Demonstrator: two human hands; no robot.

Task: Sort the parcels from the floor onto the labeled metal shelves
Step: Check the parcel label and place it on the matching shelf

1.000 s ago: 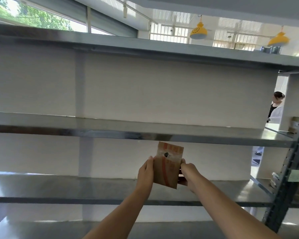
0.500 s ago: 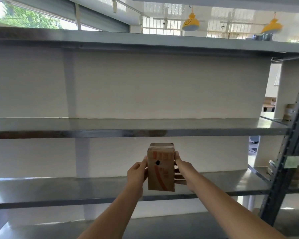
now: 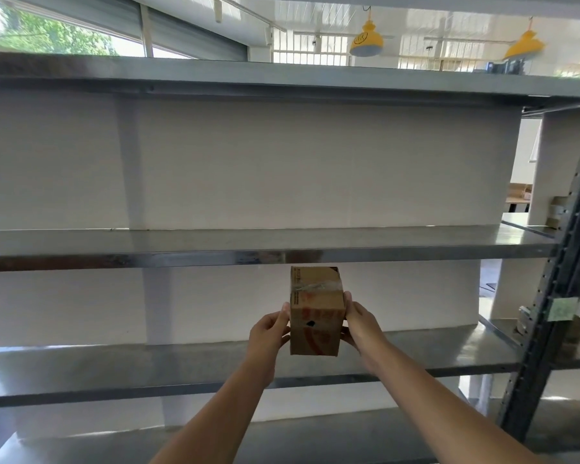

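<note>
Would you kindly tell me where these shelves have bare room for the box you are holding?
The middle shelf, above the cardboard box, is bare from its left end to the dark upright. The lower shelf behind the left hand and right hand is bare on either side of them. It is crowded only past the upright, where small items sit.

My view of the metal shelves, four tiers stacked.
Cardboard boxes rest on the adjoining tier, far right.
</note>
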